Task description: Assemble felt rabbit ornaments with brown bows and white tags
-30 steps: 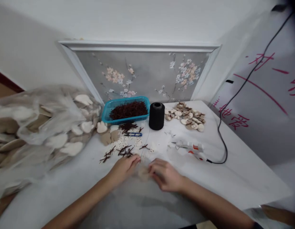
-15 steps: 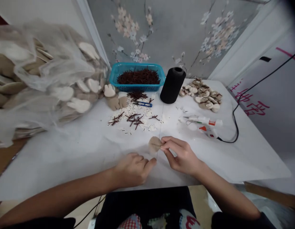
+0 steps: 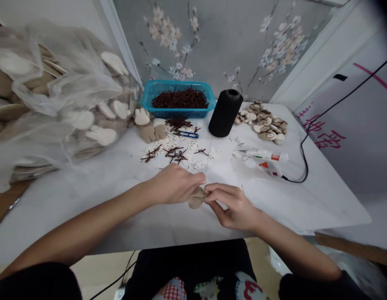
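Between the thumb and fingers of my right hand [image 3: 232, 205] is the narrow end of a small beige padded piece [image 3: 196, 199], its round part sticking out to the left. Just above that round part, my left hand [image 3: 179, 183] is closed, its thumb pointing right. A thin dark thread [image 3: 207, 160] comes down from the black thread cone [image 3: 226, 113] to my left thumb, and my left fingers appear closed on it; their tips are partly hidden.
Brown bows [image 3: 176, 154] and white labels lie beyond my hands with blue thread snips [image 3: 189, 134]. A blue basket [image 3: 179, 112] holds brown ties. Glue gun [image 3: 265, 155] and bow-trimmed rabbit pieces [image 3: 268, 125] are right; a plastic bag [image 3: 68, 137] of pieces is left.
My left hand has moved up and away from me, from below the beige piece to just above it. My right hand, with the piece, has shifted slightly left and down.
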{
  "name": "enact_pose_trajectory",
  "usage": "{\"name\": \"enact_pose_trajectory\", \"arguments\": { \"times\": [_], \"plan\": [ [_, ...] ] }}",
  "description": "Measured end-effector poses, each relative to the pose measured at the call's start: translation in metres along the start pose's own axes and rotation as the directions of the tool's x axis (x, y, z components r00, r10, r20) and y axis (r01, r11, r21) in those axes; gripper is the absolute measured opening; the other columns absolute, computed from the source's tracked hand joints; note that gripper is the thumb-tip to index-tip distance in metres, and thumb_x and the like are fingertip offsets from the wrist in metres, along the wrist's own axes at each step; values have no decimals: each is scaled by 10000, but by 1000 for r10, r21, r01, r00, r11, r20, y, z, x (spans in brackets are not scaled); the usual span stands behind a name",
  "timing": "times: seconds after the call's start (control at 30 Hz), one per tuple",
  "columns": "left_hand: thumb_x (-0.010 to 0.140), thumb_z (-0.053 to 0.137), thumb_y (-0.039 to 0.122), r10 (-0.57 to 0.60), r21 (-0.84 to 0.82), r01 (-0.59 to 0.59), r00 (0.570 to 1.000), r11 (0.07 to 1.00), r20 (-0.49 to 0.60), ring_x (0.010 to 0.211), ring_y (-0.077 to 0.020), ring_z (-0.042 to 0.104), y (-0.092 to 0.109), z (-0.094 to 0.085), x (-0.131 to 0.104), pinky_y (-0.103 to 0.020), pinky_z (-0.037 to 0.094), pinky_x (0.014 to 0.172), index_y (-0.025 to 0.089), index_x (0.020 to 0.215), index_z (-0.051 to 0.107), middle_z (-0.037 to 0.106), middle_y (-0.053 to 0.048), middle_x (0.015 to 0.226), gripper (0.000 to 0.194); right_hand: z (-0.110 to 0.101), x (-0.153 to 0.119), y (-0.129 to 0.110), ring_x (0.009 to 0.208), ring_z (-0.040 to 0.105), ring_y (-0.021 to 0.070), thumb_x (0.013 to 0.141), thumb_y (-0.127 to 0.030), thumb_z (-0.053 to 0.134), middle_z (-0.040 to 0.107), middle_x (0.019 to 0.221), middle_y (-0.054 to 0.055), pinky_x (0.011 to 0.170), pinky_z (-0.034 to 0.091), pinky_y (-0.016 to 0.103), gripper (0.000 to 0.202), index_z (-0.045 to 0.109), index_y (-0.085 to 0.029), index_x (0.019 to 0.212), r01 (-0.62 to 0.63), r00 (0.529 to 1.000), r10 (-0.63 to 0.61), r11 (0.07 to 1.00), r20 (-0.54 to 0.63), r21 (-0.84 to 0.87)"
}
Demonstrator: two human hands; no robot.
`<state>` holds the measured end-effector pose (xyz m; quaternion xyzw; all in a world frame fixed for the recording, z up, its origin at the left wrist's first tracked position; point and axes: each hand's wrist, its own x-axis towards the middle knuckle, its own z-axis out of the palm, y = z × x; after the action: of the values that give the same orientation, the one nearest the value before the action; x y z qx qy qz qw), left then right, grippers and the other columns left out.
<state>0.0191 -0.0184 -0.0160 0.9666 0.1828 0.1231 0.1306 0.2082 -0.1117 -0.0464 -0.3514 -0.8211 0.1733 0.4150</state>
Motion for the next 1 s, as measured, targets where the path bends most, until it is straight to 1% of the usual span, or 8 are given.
{"name": "enact_pose_trajectory", "arguments": {
  "times": [0.1,0.23,0.33,0.47,0.63,0.77,0.9,1.0],
  "plan": [
    [879,407,237,-118,-302,148,986,942,114,412,-88,381,-11,7,8,-223,233,469,194,761,580,456,45,485,214,-1,0,0,835,642,143,826,-38,509,632,925,71,720,569,266,176,559,-193,893,0,997,3,999,-72,41],
    [842,397,167,-118,-540,250,956,803,267,517,-98,485,-1,29,-5,-191,326,492,159,708,548,537,25,571,202,0,2,3,783,646,132,806,-31,528,638,882,62,682,565,249,177,575,-188,872,-7,989,23,994,-148,107],
    [864,338,128,-40,-367,93,988,926,149,458,-97,436,23,37,-29,-212,301,456,159,707,529,502,30,531,249,4,2,10,790,650,139,810,-36,525,642,881,67,686,568,259,169,576,-185,870,-24,985,41,994,-165,105],
    [825,301,41,124,-51,-125,992,991,-23,395,-110,399,40,18,-41,-251,256,422,141,848,544,498,39,493,263,9,1,14,840,648,155,829,-45,477,642,919,94,722,573,274,166,574,-173,872,-21,998,25,998,-65,65],
    [872,339,158,-75,-178,85,995,980,61,410,-82,401,1,-4,-4,-205,261,443,164,795,557,467,56,486,232,5,5,7,819,641,146,827,-48,487,636,905,94,706,571,256,154,570,-169,872,36,999,-32,995,-41,97],
    [851,423,204,-157,-475,258,958,841,240,564,-106,527,-8,23,7,-185,355,514,151,725,552,566,16,606,189,1,8,6,806,649,139,809,-31,522,638,892,87,699,566,247,161,579,-172,862,36,988,-19,994,-152,106],
    [849,372,123,-96,-319,158,975,934,201,471,-110,484,27,44,-19,-217,321,478,158,689,516,536,16,543,218,3,3,14,817,656,146,809,-40,533,646,867,74,716,562,262,150,588,-172,853,-84,971,103,992,-216,97],
    [854,304,80,17,-146,-1,994,989,111,379,-109,388,40,26,-29,-240,241,417,161,784,533,445,47,458,252,4,-3,18,833,651,150,828,-57,501,651,893,74,724,564,274,154,585,-182,862,-115,985,122,992,-120,58]
  ]
}}
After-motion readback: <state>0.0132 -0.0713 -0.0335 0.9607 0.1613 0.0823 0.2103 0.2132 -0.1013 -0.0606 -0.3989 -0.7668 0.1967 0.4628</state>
